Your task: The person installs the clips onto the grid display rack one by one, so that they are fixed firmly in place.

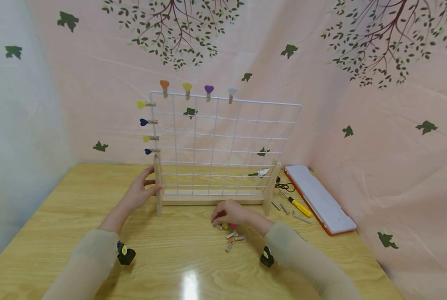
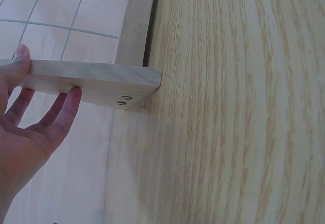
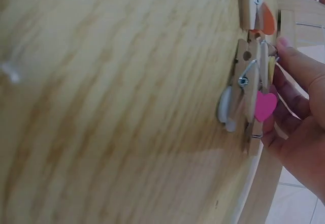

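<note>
A white wire grid (image 1: pixel 223 135) stands upright in a wooden stand (image 1: pixel 212 200). My left hand (image 1: pixel 138 193) grips the stand's left side post (image 2: pixel 96 76), with the thumb on one face and fingertips against the other. Low in front of the stand, my right hand (image 1: pixel 231 212) reaches into a small pile of wooden clothespins (image 1: pixel 231 237) on the table. Between its thumb and fingers it pinches a wooden clothespin (image 3: pixel 271 51), partly hidden by the hand. Beside it lie clothespins with a pink heart (image 3: pixel 265 106) and an orange heart (image 3: pixel 267 18).
Heart-topped clothespins, such as the orange one (image 1: pixel 164 84) and a dark blue one (image 1: pixel 144 122), are clipped along the grid's top and left edges. Right of the stand lie a yellow-handled screwdriver (image 1: pixel 300 207), metal bolts (image 1: pixel 285 208), a black cable (image 1: pixel 285 186) and a long white-and-red case (image 1: pixel 321 200).
</note>
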A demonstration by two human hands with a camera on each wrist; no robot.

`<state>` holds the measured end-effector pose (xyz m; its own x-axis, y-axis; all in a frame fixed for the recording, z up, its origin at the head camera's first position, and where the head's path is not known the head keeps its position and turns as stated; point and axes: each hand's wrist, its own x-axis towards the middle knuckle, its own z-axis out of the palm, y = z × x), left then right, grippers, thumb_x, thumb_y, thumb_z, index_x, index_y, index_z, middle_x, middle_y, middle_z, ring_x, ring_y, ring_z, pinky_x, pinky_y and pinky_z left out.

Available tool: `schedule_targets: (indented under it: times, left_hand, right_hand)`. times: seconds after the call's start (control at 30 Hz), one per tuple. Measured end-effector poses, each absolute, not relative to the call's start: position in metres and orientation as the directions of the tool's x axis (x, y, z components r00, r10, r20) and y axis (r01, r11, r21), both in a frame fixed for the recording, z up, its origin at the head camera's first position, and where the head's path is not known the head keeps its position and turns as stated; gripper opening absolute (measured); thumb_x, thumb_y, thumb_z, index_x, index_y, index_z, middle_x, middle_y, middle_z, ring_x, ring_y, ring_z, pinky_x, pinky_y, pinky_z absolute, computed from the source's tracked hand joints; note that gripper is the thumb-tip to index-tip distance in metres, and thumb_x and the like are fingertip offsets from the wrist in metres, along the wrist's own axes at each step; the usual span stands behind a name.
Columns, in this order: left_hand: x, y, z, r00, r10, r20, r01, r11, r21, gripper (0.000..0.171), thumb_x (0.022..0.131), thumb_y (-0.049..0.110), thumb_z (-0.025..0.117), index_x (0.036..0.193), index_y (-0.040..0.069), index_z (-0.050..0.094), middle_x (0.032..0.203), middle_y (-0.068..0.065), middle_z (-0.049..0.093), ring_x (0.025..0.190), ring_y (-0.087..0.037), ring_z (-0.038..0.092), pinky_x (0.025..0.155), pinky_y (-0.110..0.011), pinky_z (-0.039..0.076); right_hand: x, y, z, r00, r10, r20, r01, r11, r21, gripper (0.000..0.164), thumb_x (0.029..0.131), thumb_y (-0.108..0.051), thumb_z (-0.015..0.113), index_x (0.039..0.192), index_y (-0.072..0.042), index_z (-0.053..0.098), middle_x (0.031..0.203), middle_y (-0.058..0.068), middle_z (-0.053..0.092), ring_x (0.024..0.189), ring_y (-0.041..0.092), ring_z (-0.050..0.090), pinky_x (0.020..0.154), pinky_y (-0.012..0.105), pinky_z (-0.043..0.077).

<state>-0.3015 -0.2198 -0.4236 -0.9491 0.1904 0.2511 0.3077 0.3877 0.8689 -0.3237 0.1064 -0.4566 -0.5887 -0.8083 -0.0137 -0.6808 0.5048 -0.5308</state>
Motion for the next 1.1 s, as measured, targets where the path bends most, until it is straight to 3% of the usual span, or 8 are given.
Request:
schedule_targets:
  times: [0.2,0.4,0.53,0.77,0.87,1.0,1.1]
  left_hand:
    - [-0.303,-0.221,-0.427,-0.949,0.185,0.255,0.309,0.388,0.868,0.070,0.086,0.013,0.058,0.143,0.015,0.016,0.144,-0.018,0.020,0.114,-0.044,0.042,0.071,-0.038,0.054]
    - [-0.303,-0.220,-0.428,-0.948,0.192,0.254,0.310,0.380,0.871,0.071,0.086,0.014,0.058,0.143,0.014,0.016,0.144,-0.018,0.019,0.114,-0.044,0.041,0.072,-0.040,0.054]
    - [-0.303,-0.219,-0.426,-0.946,0.199,0.254,0.313,0.369,0.875,0.071,0.086,0.013,0.058,0.143,0.013,0.016,0.144,-0.019,0.018,0.114,-0.045,0.041,0.072,-0.041,0.054]
    - [-0.298,-0.217,-0.417,-0.950,0.205,0.234,0.295,0.354,0.887,0.070,0.086,0.008,0.058,0.142,0.008,0.016,0.143,-0.023,0.018,0.114,-0.048,0.039,0.072,-0.044,0.053]
    - [-0.297,-0.218,-0.417,-0.953,0.202,0.226,0.287,0.356,0.889,0.070,0.086,0.008,0.057,0.142,0.009,0.016,0.143,-0.022,0.018,0.115,-0.048,0.039,0.074,-0.046,0.052]
    - [-0.299,-0.219,-0.421,-0.952,0.202,0.232,0.293,0.371,0.881,0.071,0.086,0.012,0.057,0.143,0.013,0.015,0.144,-0.020,0.017,0.115,-0.046,0.039,0.074,-0.043,0.053]
    - [-0.300,-0.219,-0.422,-0.948,0.202,0.247,0.308,0.378,0.873,0.071,0.086,0.012,0.057,0.143,0.014,0.015,0.144,-0.019,0.018,0.115,-0.046,0.040,0.073,-0.042,0.053]
  right_hand:
    - [-0.320,0.108,-0.443,-0.630,-0.776,-0.031,-0.620,0.526,-0.582,0.008,0.082,-0.024,0.065,0.086,-0.018,0.068,0.079,-0.012,0.063,0.069,0.001,0.057,0.059,0.017,0.049]
    - [-0.314,0.111,-0.393,-0.636,-0.771,0.038,-0.630,0.490,-0.602,0.010,0.081,-0.027,0.064,0.085,-0.018,0.066,0.075,-0.009,0.062,0.066,0.008,0.056,0.057,0.020,0.047]
    - [-0.311,0.117,-0.349,-0.655,-0.742,0.142,-0.633,0.437,-0.640,0.011,0.079,-0.026,0.066,0.084,-0.017,0.066,0.077,-0.006,0.063,0.065,0.010,0.056,0.055,0.022,0.048]
    - [-0.308,0.132,-0.261,-0.668,-0.620,0.411,-0.726,0.425,-0.540,0.015,0.078,-0.024,0.067,0.086,-0.013,0.070,0.083,-0.004,0.066,0.067,0.010,0.058,0.054,0.022,0.048]
    - [-0.300,0.137,-0.220,-0.701,-0.552,0.452,-0.699,0.403,-0.591,0.019,0.078,-0.017,0.067,0.094,-0.007,0.068,0.086,0.002,0.067,0.073,0.012,0.062,0.065,0.024,0.053]
    - [-0.290,0.140,-0.174,-0.741,-0.433,0.514,-0.671,0.445,-0.593,0.022,0.079,-0.014,0.066,0.096,-0.001,0.065,0.088,0.008,0.067,0.076,0.012,0.064,0.073,0.020,0.052]
    - [-0.295,0.144,-0.154,-0.719,-0.365,0.591,-0.687,0.499,-0.528,0.022,0.079,-0.017,0.066,0.093,0.000,0.067,0.089,0.010,0.067,0.074,0.014,0.062,0.068,0.015,0.050]
